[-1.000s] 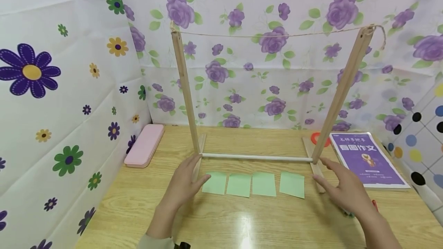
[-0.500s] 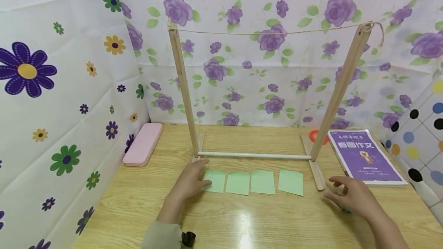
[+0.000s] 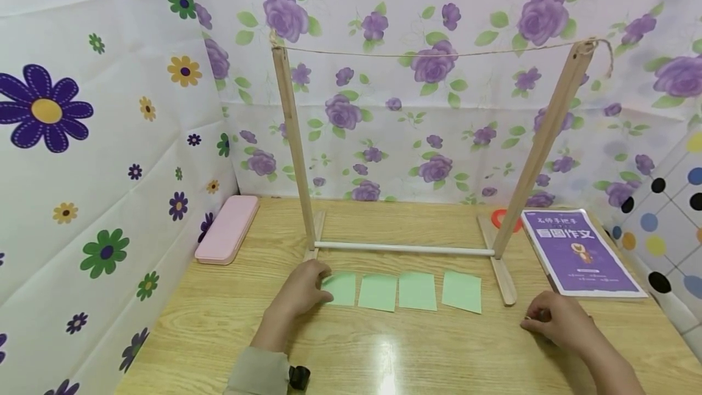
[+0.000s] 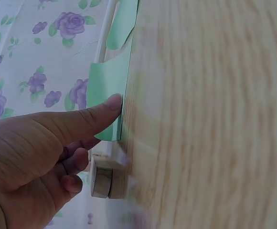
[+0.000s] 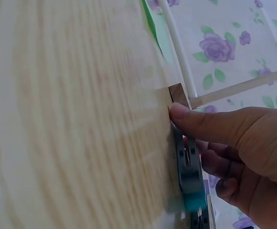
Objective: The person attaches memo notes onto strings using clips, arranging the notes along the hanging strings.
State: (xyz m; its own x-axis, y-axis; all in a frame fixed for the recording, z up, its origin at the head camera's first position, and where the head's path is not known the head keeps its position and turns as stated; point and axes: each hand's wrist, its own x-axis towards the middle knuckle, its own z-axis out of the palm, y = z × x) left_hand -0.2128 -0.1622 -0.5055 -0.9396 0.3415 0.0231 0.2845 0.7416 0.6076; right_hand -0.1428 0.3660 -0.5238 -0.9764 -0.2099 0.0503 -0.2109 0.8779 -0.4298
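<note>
In the head view, several green sticky notes lie in a row before a wooden stand with a string across its top. My left hand pinches the left edge of the leftmost note. In the left wrist view, the thumb lies over that note, with the fingers behind it. Beyond the stand's right foot, my right hand is low at the table, thumb and forefinger together on a mostly hidden clothespin. A grey and teal clothespin shows below the thumb in the right wrist view.
A white rod joins the stand's two wooden posts. The pink case lies at left. A purple book and a red ring are at right. Floral cloth hangs behind.
Both hands have left the stand's base and come nearer. The left has taken hold of the leftmost note's edge; the right has moved down to the clothespins, its fingers closing.
</note>
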